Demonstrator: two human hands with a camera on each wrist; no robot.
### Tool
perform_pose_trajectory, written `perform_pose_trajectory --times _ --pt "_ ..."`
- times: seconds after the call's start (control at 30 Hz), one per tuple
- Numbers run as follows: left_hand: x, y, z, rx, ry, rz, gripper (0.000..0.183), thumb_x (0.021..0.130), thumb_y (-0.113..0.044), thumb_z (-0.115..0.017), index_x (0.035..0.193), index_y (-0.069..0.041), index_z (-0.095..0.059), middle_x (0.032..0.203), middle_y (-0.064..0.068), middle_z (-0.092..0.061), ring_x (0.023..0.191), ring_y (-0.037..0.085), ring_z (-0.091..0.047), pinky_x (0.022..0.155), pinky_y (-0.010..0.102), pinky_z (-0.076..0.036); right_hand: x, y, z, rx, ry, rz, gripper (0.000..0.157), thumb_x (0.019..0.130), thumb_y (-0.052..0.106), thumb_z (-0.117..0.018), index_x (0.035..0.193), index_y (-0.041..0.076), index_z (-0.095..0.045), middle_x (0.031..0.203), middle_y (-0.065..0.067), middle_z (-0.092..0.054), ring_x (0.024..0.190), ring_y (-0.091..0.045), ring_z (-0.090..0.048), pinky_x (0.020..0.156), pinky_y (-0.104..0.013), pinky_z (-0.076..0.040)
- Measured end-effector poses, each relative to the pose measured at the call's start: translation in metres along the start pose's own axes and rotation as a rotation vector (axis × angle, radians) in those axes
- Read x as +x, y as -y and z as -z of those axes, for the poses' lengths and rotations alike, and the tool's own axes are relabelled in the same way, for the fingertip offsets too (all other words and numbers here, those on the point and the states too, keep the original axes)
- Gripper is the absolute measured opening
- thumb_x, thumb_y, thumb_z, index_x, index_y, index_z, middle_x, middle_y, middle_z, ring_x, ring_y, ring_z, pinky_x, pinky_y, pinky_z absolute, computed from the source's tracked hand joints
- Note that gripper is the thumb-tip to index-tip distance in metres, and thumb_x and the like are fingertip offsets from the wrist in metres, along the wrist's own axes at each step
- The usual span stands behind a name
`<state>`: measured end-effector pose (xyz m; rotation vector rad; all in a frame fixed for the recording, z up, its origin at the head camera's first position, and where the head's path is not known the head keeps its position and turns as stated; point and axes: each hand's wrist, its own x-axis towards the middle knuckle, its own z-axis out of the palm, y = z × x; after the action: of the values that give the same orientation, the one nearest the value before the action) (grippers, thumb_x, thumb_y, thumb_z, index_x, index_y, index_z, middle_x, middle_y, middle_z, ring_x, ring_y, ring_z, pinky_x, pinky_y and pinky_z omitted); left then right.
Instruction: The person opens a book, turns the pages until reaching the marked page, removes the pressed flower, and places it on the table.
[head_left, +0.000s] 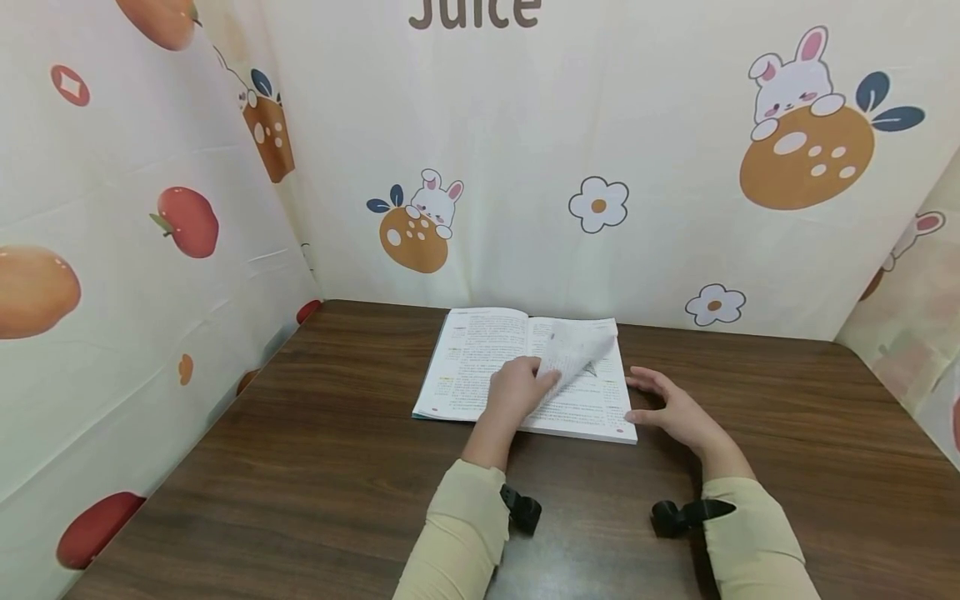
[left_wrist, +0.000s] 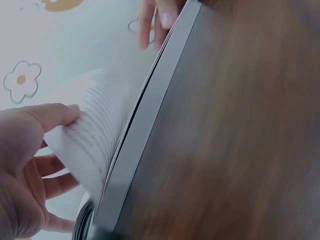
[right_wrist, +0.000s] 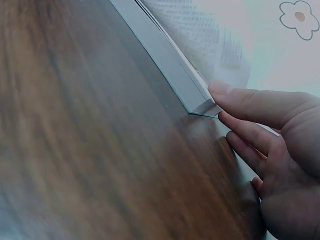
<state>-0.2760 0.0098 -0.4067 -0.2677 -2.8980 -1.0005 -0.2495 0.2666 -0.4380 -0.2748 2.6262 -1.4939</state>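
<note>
An open book [head_left: 480, 358] with printed text lies on the table, its thick page block [left_wrist: 150, 110] visible in the left wrist view. My left hand [head_left: 516, 390] is over the middle of the book and pinches a page [left_wrist: 95, 132] between thumb and fingers. That page is lifted and curls over the right-hand side. By the book's right edge, my right hand [head_left: 678, 414] rests with its fingers loosely bent. Its thumb [right_wrist: 245, 102] touches the book's near right corner in the right wrist view, while its other fingers lie along the side.
The book stands on a dark brown wooden table [head_left: 315, 467]. Behind it hangs a pale curtain [head_left: 517, 250] printed with rabbits, fruit and flowers, and another printed sheet [head_left: 150, 333] borders the left side. Each wrist carries a black camera mount [head_left: 522, 510].
</note>
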Motion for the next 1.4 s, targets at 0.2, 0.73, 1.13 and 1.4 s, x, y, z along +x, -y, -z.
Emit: perform_pose_trajectory --times 0.2,0.73,1.13,1.4 --pt "0.003 0.014 0.016 -0.208 -0.106 0.073 0.030 0.087 -0.039 -0.063 0.085 -0.009 -0.065 0.069 0.000 -0.058 0.059 0.014 -0.048 0.054 0.026 -0.038 0.000 0.002 0.001 -0.023 -0.003 0.003 0.085 0.075 0.026 -0.076 0.141 0.001 -0.030 0.139 -0.022 -0.038 0.131 -0.040 -0.023 0.101 -0.061 -0.015" --pt "0.001 0.068 0.061 -0.477 -0.276 0.274 0.042 0.085 -0.032 -0.065 0.113 -0.001 -0.063 0.112 0.014 -0.062 0.101 0.025 -0.057 0.088 0.039 -0.043 -0.001 0.003 0.002 -0.032 -0.012 -0.010 0.077 0.075 0.027 -0.076 0.136 0.000 -0.038 0.141 -0.024 -0.032 0.131 -0.040 -0.022 0.101 -0.061 -0.015" --pt "-0.013 0.113 0.083 -0.221 0.034 0.466 0.026 0.086 -0.028 -0.065 0.087 -0.002 -0.063 0.080 0.007 -0.053 0.073 0.020 -0.047 0.063 0.031 -0.038 0.000 -0.003 0.002 -0.029 -0.015 -0.032 0.074 0.075 0.031 -0.076 0.135 0.003 -0.041 0.140 -0.023 -0.032 0.130 -0.040 -0.022 0.100 -0.062 -0.015" --pt "-0.018 0.112 0.083 -0.069 0.080 0.470 0.024 0.081 -0.026 -0.071 0.080 -0.004 -0.060 0.074 0.008 -0.055 0.068 0.020 -0.050 0.058 0.031 -0.039 0.000 -0.003 0.000 -0.036 -0.016 -0.036 0.074 0.075 0.032 -0.076 0.134 0.004 -0.042 0.140 -0.022 -0.034 0.130 -0.040 -0.022 0.100 -0.062 -0.014"
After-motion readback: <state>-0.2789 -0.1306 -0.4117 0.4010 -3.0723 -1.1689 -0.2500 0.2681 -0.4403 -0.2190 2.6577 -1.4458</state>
